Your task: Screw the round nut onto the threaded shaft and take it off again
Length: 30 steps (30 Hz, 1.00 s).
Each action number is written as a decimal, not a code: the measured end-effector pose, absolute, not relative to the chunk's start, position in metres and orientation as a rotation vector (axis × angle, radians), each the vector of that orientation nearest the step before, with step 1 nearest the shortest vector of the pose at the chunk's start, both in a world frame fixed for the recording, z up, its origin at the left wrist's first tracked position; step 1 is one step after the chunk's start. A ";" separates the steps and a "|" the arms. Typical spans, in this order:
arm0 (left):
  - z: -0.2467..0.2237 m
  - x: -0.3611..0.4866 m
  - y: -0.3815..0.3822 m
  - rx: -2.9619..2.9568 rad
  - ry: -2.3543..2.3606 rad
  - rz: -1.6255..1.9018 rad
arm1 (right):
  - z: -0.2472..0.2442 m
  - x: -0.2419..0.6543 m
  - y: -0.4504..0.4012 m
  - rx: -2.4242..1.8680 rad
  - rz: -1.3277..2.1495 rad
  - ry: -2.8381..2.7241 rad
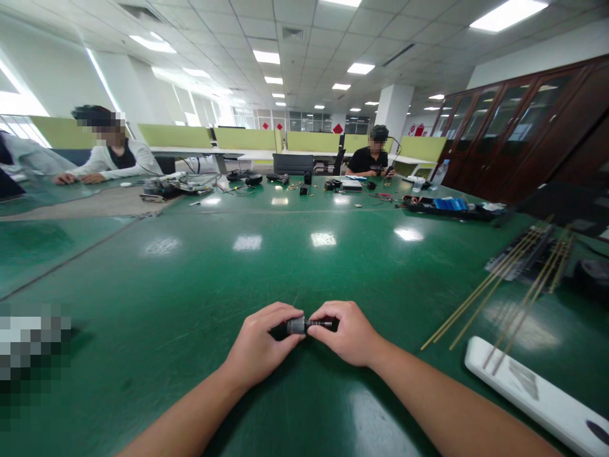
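Note:
Just above the green table, at the lower middle of the head view, both hands meet on a small part with a grey cylinder and a thin shaft that looks threaded or spring-wound. My left hand is closed, thumb and fingers pinching the cylinder, whose left end is dark and partly hidden. My right hand is closed too, its thumb and forefinger pinching the part where the shaft meets the cylinder. The shaft points right, into the hollow of the right hand. Its exact kind I cannot make out.
To the right lie several thin tan sticks and a long white device. Farther back, a black tray with blue pieces, small dark parts and electronics line the table. Two people sit at the far side.

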<state>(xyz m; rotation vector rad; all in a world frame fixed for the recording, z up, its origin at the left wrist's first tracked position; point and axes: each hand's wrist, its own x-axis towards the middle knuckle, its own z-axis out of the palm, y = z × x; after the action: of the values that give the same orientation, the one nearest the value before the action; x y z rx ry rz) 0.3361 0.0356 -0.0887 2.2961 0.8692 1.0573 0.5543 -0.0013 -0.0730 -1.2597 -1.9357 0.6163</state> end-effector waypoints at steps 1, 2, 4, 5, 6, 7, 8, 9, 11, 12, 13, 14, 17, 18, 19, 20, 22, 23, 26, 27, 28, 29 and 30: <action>-0.089 0.336 0.035 2.297 0.868 1.055 | -0.073 0.554 -0.001 -1.259 0.617 -1.934; -0.089 0.336 0.035 2.299 0.865 1.054 | -0.073 0.555 -0.001 -1.258 0.616 -1.933; -0.088 0.336 0.035 2.301 0.857 1.056 | -0.073 0.555 -0.002 -1.261 0.613 -1.932; -0.088 0.336 0.035 2.301 0.855 1.055 | -0.073 0.555 -0.002 -1.263 0.612 -1.932; -0.088 0.336 0.035 2.300 0.855 1.056 | -0.073 0.555 -0.002 -1.266 0.611 -1.931; -0.088 0.336 0.035 2.299 0.857 1.054 | -0.073 0.555 -0.002 -1.270 0.610 -1.929; -0.087 0.336 0.035 2.298 0.859 1.053 | -0.073 0.555 -0.002 -1.275 0.608 -1.927; -0.087 0.336 0.036 2.295 0.860 1.050 | -0.073 0.555 -0.002 -1.279 0.607 -1.924; -0.086 0.335 0.036 2.292 0.857 1.045 | -0.073 0.555 -0.002 -1.287 0.600 -1.921; -0.086 0.335 0.036 2.289 0.856 1.047 | -0.073 0.555 -0.002 -1.288 0.597 -1.921; -0.086 0.335 0.036 2.288 0.855 1.047 | -0.073 0.555 -0.002 -1.287 0.595 -1.923; -0.086 0.335 0.036 2.285 0.855 1.049 | -0.073 0.555 -0.002 -1.285 0.591 -1.924; -0.086 0.336 0.037 2.280 0.851 1.055 | -0.074 0.555 -0.002 -1.285 0.581 -1.923; -0.087 0.335 0.037 2.280 0.849 1.056 | -0.074 0.555 -0.002 -1.286 0.577 -1.921; -0.087 0.335 0.037 2.281 0.847 1.058 | -0.074 0.555 -0.002 -1.287 0.573 -1.919; -0.087 0.335 0.037 2.282 0.847 1.061 | -0.074 0.555 -0.002 -1.287 0.571 -1.917; -0.088 0.335 0.038 2.282 0.849 1.063 | -0.074 0.554 -0.002 -1.288 0.571 -1.913; -0.088 0.335 0.038 2.281 0.850 1.062 | -0.075 0.555 -0.002 -1.290 0.569 -1.911; -0.088 0.335 0.038 2.277 0.858 1.058 | -0.075 0.555 -0.001 -1.300 0.560 -1.907; -0.087 0.335 0.038 2.276 0.859 1.058 | -0.075 0.556 -0.001 -1.303 0.555 -1.904; -0.087 0.334 0.038 2.277 0.862 1.060 | -0.075 0.556 -0.001 -1.304 0.551 -1.902; -0.087 0.334 0.038 2.277 0.865 1.062 | -0.075 0.556 -0.001 -1.306 0.549 -1.900; -0.087 0.334 0.038 2.279 0.868 1.063 | -0.075 0.556 -0.001 -1.306 0.549 -1.898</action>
<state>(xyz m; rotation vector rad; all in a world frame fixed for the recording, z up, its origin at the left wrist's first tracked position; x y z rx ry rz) 0.3344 0.0379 -0.0870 2.2788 0.8683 1.0632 0.5561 -0.0008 -0.0753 -1.3062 -1.8982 0.5488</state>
